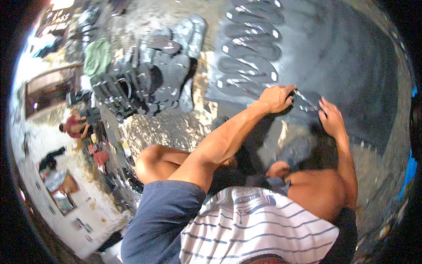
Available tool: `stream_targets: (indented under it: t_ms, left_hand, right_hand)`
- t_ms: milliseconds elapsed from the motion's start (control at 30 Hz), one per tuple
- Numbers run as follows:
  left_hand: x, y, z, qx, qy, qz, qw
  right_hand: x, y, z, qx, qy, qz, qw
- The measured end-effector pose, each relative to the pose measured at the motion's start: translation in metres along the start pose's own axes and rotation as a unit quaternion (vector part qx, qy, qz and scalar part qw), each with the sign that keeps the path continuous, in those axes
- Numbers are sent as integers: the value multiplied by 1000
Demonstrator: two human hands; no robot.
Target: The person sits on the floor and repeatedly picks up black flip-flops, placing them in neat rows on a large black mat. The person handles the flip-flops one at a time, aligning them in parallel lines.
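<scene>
A dark sandal [304,104] with shiny straps lies crosswise between my two hands, low over the front edge of a dark sheet [343,66]. My left hand [277,99] is closed on its left end, fingers curled over it. At the right end, my right hand [332,118] grips it with thumb and fingers bent around the tip; part of that contact is blurred. Beyond my left hand, several dark sandals [252,48] lie in a column on the sheet, straps up.
Left of the sheet, a heap of dark soles and sandals [169,75] covers the ground, with a green cloth [97,57] behind it. My bent knees and a foot [278,169] are close below my hands. Another person [74,126] is at the far left.
</scene>
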State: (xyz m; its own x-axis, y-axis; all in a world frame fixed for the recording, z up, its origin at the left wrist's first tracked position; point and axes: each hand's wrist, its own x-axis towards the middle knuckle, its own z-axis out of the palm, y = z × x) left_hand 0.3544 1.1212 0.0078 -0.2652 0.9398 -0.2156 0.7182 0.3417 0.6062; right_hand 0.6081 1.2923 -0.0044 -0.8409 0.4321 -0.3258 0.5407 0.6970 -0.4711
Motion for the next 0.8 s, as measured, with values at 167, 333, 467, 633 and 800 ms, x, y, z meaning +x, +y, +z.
stream_targets:
  t_ms: [167, 333, 467, 633, 800]
  left_hand:
    - [-64, -175, -132, 159, 363, -195, 897]
    - [-158, -263, -191, 234, 150, -436, 856]
    - [-149, -216, -209, 138, 159, -287, 935]
    - [-77, -81, -167, -188, 35, -160, 969]
    - [-50, 15, -129, -478, 13, -119, 870]
  right_hand:
    - [1, -11, -29, 83, 160, 44, 983]
    - [26, -7, -10, 189, 220, 49, 956]
    - [60, -72, -29, 262, 210, -26, 942]
    - [98, -158, -13, 593, 60, -139, 791]
    - [100, -163, -28, 637, -32, -61, 768]
